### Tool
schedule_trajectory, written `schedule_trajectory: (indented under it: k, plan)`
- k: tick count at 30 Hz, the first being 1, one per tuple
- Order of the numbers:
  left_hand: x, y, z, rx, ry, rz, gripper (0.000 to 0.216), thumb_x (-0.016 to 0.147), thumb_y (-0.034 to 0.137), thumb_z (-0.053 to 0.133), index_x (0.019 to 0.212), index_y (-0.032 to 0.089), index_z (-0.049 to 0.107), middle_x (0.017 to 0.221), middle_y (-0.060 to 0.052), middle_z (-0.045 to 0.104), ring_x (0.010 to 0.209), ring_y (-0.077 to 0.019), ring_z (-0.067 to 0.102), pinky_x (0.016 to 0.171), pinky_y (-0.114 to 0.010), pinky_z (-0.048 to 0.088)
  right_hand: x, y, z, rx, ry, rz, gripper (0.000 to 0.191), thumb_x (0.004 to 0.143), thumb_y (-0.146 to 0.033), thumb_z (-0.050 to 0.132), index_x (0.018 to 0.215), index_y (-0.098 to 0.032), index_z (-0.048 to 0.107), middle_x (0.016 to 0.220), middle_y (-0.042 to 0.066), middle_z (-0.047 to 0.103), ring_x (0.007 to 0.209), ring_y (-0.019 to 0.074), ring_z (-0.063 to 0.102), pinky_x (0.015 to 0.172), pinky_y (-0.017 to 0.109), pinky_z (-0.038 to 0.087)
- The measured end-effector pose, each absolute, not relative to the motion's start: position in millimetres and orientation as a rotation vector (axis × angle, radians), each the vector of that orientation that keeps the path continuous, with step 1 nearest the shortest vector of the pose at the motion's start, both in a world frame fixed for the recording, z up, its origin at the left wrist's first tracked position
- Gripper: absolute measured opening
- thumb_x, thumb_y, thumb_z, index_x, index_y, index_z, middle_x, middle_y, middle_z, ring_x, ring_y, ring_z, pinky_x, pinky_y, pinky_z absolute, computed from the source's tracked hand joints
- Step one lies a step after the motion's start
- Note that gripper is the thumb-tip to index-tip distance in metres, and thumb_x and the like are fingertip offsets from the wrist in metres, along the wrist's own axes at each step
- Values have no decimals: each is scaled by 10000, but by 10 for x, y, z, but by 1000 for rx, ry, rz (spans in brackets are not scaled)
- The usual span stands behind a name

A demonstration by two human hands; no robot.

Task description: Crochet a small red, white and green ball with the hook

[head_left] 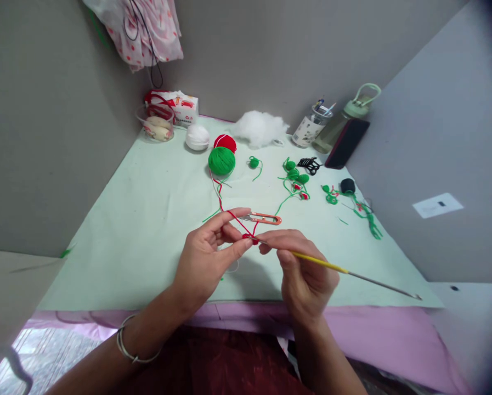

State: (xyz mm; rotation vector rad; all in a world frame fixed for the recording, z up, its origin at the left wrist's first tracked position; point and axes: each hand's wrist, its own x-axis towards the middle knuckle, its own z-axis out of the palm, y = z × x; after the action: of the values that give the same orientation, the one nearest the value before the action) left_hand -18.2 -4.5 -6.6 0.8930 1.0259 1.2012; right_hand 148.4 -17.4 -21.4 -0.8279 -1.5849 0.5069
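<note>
My left hand [207, 255] pinches a tiny red crochet piece [249, 237] between thumb and fingers, with red yarn [229, 215] looped over the forefinger. My right hand [301, 269] grips a yellow-handled crochet hook [340, 269] whose tip meets the red piece; its metal shaft points right. The red strand runs back to a red yarn ball [226, 142] behind a green yarn ball [221, 160]. Orange thread snips [264, 219] lie on the pale green mat [139, 219] just beyond my fingers.
A white yarn ball [197, 136], white stuffing [259, 128], a tissue pack [179, 106], a clear bowl [157, 125], a jar of tools [311, 125], a green bottle [344, 118] and a dark phone [348, 142] line the back. Small green crocheted bits [297, 178] and a black yarn ball [347, 186] lie right.
</note>
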Motion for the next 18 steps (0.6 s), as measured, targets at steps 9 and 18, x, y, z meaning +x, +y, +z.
schedule_trajectory:
  k: [9, 18]
  plan:
    - [-263, -47, -42, 1053, 1068, 1170, 378, 786, 243, 888, 1161, 267, 842, 701, 29, 690, 706, -145, 631, 786, -284, 530, 1528, -147, -254, -763, -1462, 726, 176, 1049, -224, 608, 1042, -245, 783, 886, 47, 805, 830, 219, 770, 704, 384, 622]
    - [-265, -73, -79, 1169, 1143, 1212, 385, 800, 241, 872, 1182, 266, 839, 719, 29, 686, 747, -153, 651, 870, -308, 536, 1530, -175, -218, -767, -1624, 595, 243, 1034, -112, 596, 1130, -248, 772, 958, 49, 814, 916, 210, 767, 793, 394, 626]
